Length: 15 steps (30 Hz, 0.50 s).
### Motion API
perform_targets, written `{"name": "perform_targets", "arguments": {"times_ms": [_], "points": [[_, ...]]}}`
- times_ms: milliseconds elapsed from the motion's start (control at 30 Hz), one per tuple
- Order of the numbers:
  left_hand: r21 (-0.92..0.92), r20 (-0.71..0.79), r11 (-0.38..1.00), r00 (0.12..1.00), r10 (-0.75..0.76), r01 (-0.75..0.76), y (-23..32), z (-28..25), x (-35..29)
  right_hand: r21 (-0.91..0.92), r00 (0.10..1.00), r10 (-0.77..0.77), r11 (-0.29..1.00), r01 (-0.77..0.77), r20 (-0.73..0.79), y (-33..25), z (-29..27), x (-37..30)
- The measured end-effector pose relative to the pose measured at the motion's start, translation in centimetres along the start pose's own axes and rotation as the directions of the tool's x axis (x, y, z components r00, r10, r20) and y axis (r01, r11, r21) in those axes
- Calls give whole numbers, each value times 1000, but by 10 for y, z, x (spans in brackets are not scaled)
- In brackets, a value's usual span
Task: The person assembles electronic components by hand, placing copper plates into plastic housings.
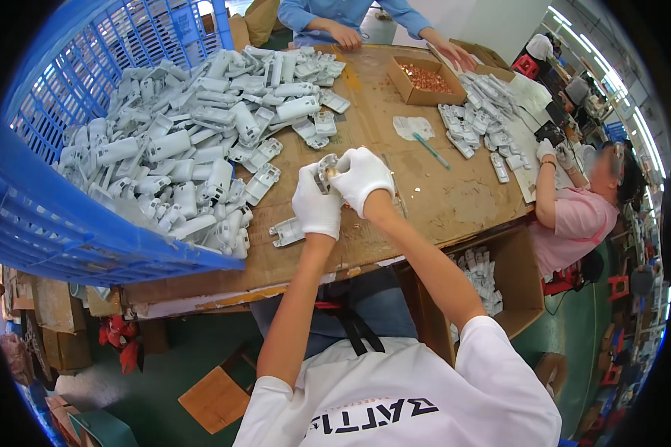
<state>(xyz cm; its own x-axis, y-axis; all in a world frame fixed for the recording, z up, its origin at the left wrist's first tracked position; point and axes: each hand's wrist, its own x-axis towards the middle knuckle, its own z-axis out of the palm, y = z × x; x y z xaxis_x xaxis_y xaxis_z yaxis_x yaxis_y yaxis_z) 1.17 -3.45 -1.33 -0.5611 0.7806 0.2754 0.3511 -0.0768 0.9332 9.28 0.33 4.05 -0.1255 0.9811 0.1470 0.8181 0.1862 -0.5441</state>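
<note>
In a white glove, my left hand (317, 205) is closed around a small grey-white plastic housing (323, 176), held up above the table's middle. My right hand (363, 179), also gloved, pinches at the housing's open side; a small brass-coloured piece (332, 172) shows at its fingertips, mostly hidden. Just left of my left wrist, another housing (287, 232) lies on the cardboard-covered table (373, 112). A large heap of similar housings (201, 134) spills from a tipped blue plastic crate (142, 257) on the left.
Beyond my hands stands a cardboard box (408, 91) of copper-coloured bits, near a teal pen-like stick (432, 151). Rows of housings (484, 112) lie to the right. A carton (518, 290) of parts sits below the table edge. Co-workers in blue (317, 15) and pink (574, 223) are close by.
</note>
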Motion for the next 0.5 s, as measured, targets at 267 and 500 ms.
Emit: {"name": "perform_targets", "arguments": {"times_ms": [267,500], "points": [[9,300,999,953,37,-42,-1,-17,11,199,980,-127,975,96,153,25,-18,13],[-144,417,983,894,161,-110,-5,-25,14,238,965,-208,957,167,158,32,-18,1]]}}
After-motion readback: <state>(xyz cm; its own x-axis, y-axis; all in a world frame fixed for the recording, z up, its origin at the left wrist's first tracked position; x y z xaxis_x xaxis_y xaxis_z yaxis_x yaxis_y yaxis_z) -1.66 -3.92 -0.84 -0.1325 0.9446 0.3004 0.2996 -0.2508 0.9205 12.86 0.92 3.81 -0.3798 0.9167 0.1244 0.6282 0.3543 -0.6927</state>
